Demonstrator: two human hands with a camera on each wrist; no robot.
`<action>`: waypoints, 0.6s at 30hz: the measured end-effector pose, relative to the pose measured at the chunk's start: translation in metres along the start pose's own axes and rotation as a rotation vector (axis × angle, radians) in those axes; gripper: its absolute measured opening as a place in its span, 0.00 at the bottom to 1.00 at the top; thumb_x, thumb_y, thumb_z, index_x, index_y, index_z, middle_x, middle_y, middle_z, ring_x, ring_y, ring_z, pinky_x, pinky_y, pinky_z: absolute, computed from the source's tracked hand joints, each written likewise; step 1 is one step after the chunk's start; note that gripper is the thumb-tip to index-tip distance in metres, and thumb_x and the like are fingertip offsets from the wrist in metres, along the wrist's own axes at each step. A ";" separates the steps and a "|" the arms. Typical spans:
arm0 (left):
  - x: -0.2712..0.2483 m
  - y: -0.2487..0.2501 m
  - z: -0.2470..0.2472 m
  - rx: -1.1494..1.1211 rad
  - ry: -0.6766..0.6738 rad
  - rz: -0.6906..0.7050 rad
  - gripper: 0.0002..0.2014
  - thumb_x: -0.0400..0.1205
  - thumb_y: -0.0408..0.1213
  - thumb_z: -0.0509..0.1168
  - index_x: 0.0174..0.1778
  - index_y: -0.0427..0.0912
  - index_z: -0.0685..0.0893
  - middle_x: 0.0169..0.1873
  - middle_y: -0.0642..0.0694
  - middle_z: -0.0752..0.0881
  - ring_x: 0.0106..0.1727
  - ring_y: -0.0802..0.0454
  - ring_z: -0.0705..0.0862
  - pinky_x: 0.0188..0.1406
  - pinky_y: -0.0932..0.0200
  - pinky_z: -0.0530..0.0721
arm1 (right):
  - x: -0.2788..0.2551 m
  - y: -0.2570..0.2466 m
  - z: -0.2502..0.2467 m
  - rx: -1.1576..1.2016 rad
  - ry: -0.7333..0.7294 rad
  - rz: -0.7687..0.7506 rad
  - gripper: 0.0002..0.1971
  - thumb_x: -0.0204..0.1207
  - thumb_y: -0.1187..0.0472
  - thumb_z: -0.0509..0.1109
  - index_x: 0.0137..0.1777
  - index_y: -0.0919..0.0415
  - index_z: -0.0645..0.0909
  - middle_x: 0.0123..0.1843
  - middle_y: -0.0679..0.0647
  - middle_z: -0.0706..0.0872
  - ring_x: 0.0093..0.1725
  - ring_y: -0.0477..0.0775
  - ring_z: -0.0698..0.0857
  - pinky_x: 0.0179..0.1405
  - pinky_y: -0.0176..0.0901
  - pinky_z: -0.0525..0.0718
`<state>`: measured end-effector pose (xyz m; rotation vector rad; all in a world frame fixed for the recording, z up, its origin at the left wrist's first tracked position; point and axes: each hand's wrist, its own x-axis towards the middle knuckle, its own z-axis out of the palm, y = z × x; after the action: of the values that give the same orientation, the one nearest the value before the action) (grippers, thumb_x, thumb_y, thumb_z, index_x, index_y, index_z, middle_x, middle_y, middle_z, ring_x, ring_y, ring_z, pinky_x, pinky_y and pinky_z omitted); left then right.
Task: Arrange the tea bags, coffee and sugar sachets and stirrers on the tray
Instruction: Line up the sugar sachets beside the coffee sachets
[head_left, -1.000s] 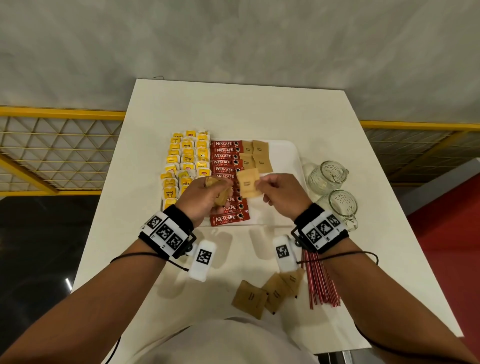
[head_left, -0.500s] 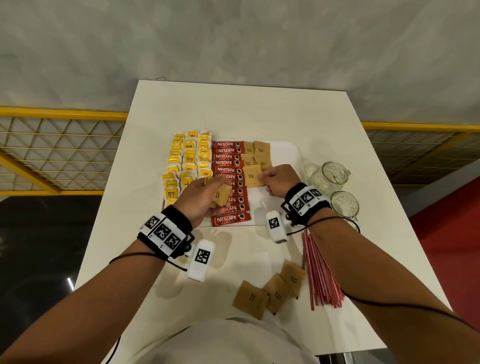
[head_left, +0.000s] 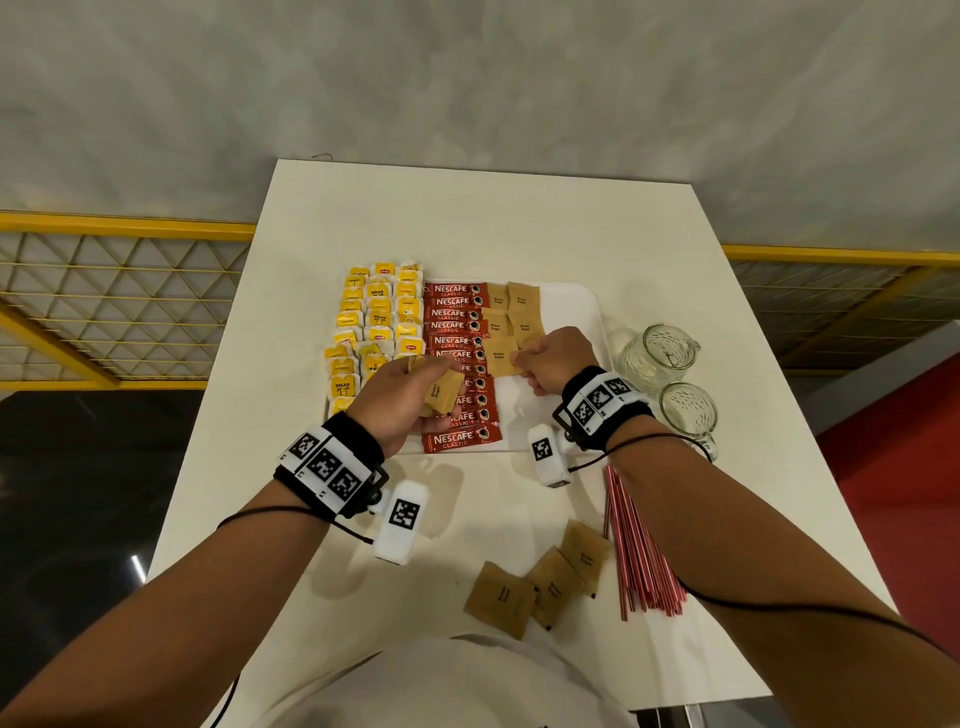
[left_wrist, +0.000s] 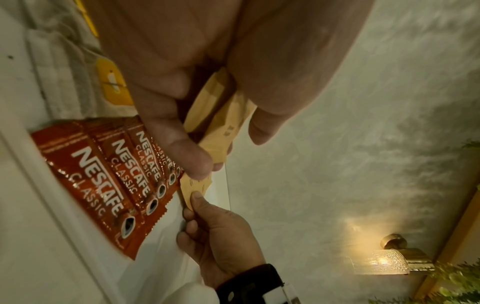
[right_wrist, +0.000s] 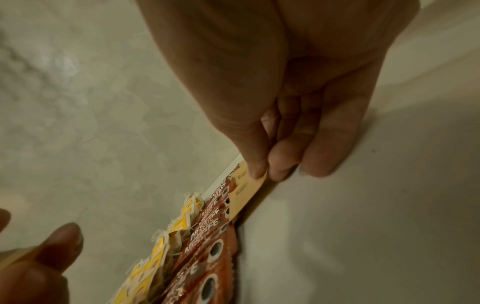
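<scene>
Sachets of brown sugar are what both hands are busy with. The right hand (head_left: 553, 361) pinches the right edge of one brown sugar sachet (head_left: 500, 357) between thumb and fingertips, the sachet lying on the white tray (head_left: 582, 312) just right of the red coffee sachets (head_left: 457, 364) and at the near end of the two short columns of sugar sachets already laid there (head_left: 511, 312). From the right wrist view the thumb (right_wrist: 255, 164) sits on top of the paper's corner with the fingers curled beneath.

The left hand (head_left: 402, 400) hovers over the near part of the coffee column, its fingers curled round a small stack of spare sugar sachets (head_left: 441, 392); the left wrist view shows at least two of them held between thumb and fingers.

Yellow tea bags (head_left: 376, 327) fill the left part of the tray in rows. On the table (head_left: 467, 218) near the person lie three more loose sugar sachets (head_left: 540, 577), overlapping, and just right of them a bundle of red stirrers (head_left: 636, 556). Two glass jars (head_left: 670, 379) stand right of the tray.
</scene>
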<state>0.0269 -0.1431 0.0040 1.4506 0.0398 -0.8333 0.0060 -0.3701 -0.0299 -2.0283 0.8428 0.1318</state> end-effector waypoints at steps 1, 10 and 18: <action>0.000 0.000 0.000 -0.006 0.000 -0.003 0.16 0.87 0.47 0.65 0.60 0.39 0.87 0.44 0.41 0.90 0.39 0.46 0.88 0.30 0.59 0.85 | -0.001 -0.001 0.000 -0.019 0.002 -0.005 0.11 0.77 0.57 0.78 0.41 0.66 0.89 0.41 0.63 0.93 0.33 0.55 0.87 0.47 0.58 0.93; 0.002 0.000 -0.004 -0.215 -0.068 -0.070 0.15 0.85 0.30 0.56 0.60 0.38 0.87 0.55 0.32 0.90 0.54 0.33 0.91 0.45 0.44 0.92 | -0.008 -0.002 -0.006 -0.229 0.011 -0.040 0.25 0.75 0.43 0.72 0.38 0.70 0.88 0.33 0.58 0.92 0.33 0.60 0.92 0.42 0.57 0.93; 0.002 -0.003 -0.005 -0.275 -0.033 -0.052 0.09 0.85 0.31 0.67 0.61 0.37 0.86 0.53 0.36 0.91 0.49 0.41 0.93 0.41 0.50 0.93 | -0.054 -0.018 -0.014 -0.058 -0.232 -0.344 0.17 0.85 0.50 0.67 0.37 0.56 0.86 0.38 0.56 0.90 0.30 0.52 0.85 0.35 0.51 0.88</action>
<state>0.0291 -0.1398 -0.0001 1.1807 0.1619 -0.8583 -0.0272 -0.3468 0.0124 -2.1309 0.3423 0.1947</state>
